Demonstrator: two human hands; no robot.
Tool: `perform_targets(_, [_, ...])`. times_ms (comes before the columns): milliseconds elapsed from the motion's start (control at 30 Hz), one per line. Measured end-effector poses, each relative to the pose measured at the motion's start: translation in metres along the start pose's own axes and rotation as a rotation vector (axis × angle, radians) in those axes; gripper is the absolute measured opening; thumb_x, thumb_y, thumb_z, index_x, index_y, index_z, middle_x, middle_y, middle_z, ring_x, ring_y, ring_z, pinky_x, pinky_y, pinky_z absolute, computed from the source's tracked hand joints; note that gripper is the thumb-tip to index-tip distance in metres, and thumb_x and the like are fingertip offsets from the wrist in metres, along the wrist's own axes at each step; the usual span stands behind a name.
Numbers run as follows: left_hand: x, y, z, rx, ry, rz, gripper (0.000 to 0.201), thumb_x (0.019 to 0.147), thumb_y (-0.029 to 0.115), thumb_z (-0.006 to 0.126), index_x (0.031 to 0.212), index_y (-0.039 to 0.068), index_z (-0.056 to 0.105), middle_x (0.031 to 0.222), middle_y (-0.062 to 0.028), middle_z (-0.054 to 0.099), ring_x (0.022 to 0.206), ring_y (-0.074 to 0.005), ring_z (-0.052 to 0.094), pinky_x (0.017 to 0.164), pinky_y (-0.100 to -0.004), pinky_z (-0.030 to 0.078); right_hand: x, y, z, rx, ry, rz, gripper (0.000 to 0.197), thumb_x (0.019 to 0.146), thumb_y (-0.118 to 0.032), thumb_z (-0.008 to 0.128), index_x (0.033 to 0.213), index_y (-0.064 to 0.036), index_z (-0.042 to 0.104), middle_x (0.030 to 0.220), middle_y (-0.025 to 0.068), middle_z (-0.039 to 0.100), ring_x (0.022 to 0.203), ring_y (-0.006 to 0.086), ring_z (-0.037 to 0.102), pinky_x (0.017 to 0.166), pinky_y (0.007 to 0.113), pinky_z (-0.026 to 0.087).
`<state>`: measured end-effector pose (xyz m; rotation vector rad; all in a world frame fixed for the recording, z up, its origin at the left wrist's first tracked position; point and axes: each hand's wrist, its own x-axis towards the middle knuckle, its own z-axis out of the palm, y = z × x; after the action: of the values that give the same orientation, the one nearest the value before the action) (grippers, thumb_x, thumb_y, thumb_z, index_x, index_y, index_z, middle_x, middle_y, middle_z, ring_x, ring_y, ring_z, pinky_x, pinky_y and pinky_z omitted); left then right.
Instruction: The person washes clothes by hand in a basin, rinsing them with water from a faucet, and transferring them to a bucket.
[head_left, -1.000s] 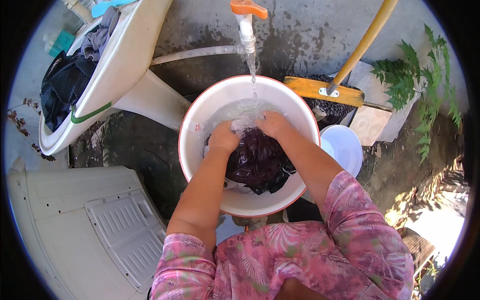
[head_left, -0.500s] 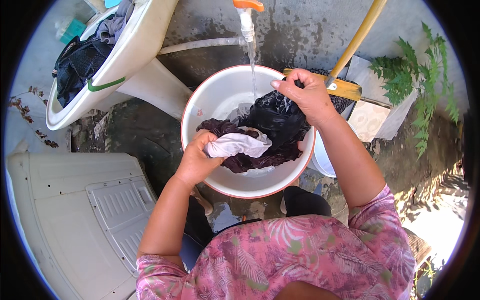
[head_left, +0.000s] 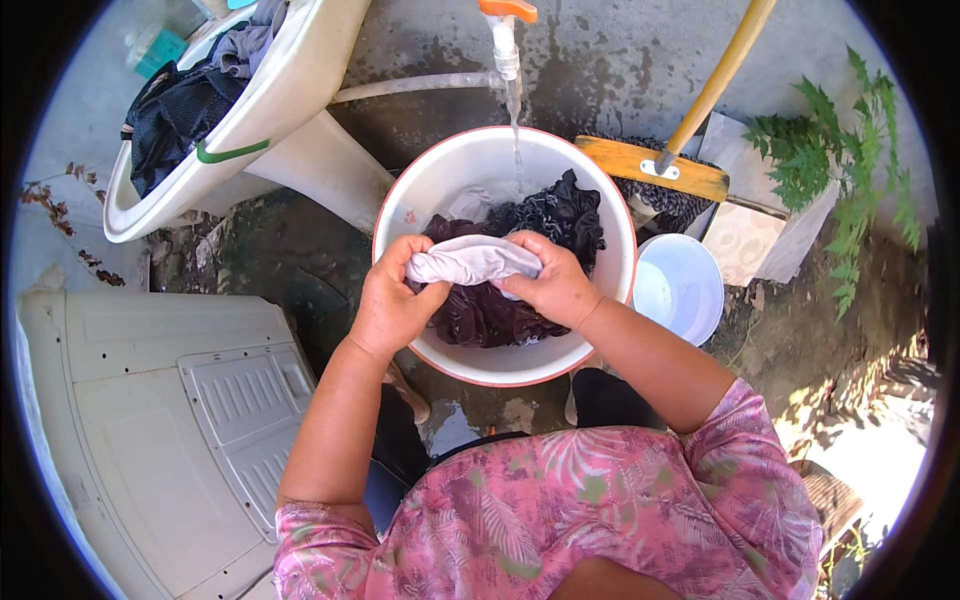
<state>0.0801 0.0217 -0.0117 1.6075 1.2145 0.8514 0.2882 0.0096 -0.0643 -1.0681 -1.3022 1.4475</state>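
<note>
Between my two hands a pale, wet cloth is bunched into a short roll. My left hand grips its left end and my right hand its right end, fingers closed round it. Below the cloth stands a white basin with an orange-red rim. Inside it lie a dark maroon garment, nearest me, and a black garment toward the right. A thin stream of water falls into the basin from a white tap with an orange handle.
A white sink holding dark clothes stands at the left. Nearer me is a white appliance panel. Right of the basin are a small pale bucket, a wooden brush head with a yellow pole, and a green plant.
My right hand has let go of the black garment, which now lies in the basin, and has come down to the pale cloth. My left hand still holds the cloth.
</note>
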Motion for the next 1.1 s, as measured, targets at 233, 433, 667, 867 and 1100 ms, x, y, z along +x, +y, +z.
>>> perform_targets(233, [0.021,-0.026,0.009,0.536,0.289,0.174,0.066,0.058,-0.008,0.062,0.12,0.007,0.044,0.129,-0.0182,0.036,0.121,-0.0335,0.036,0.1,-0.0349,0.032,0.01,-0.05,-0.004,0.535,-0.187,0.289,0.024,0.079,-0.012,0.064,0.099,-0.0014,0.058,0.092,0.0021,0.06,0.085,0.0086,0.054,0.078,0.023,0.043])
perform_targets(433, [0.028,-0.021,0.015,-0.861,0.273,-0.603,0.03,0.085,0.02,0.055,0.113,0.009,0.052,0.107,-0.0055,0.058,0.095,-0.0184,0.057,0.08,-0.0313,0.048,-0.003,-0.053,0.01,-0.057,-0.546,0.015,0.049,0.082,-0.011,0.056,0.127,-0.0008,0.038,0.115,0.0122,0.05,0.106,0.0182,0.049,0.093,0.033,0.038])
perform_targets(667, [0.006,-0.023,-0.024,-1.211,0.214,-0.391,0.045,0.09,0.038,0.041,0.123,0.009,0.045,0.124,-0.007,0.05,0.113,-0.025,0.048,0.095,-0.0426,0.04,-0.021,0.007,0.005,-0.701,0.109,-0.029,0.064,0.068,-0.012,0.066,0.125,-0.0019,0.039,0.122,0.0222,0.045,0.113,0.0336,0.045,0.096,0.037,0.036])
perform_targets(867, [-0.002,-0.021,-0.03,-1.297,0.18,-0.292,0.048,0.089,0.039,0.039,0.121,0.005,0.046,0.124,-0.0121,0.048,0.113,-0.0302,0.047,0.097,-0.0462,0.038,-0.016,0.019,0.017,-0.534,-0.153,0.204,0.075,0.069,-0.033,0.068,0.127,0.0016,0.035,0.113,0.0226,0.053,0.105,0.0338,0.052,0.09,0.036,0.041])
perform_targets(1100, [-0.004,-0.02,-0.022,-1.266,0.178,-0.204,0.047,0.089,0.035,0.038,0.119,0.0,0.046,0.121,-0.0153,0.05,0.112,-0.0303,0.048,0.097,-0.0435,0.037,-0.01,0.018,0.027,-0.401,-0.024,0.216,0.05,0.07,-0.031,0.068,0.107,-0.001,0.05,0.094,0.0169,0.058,0.087,0.0313,0.057,0.079,0.037,0.045])
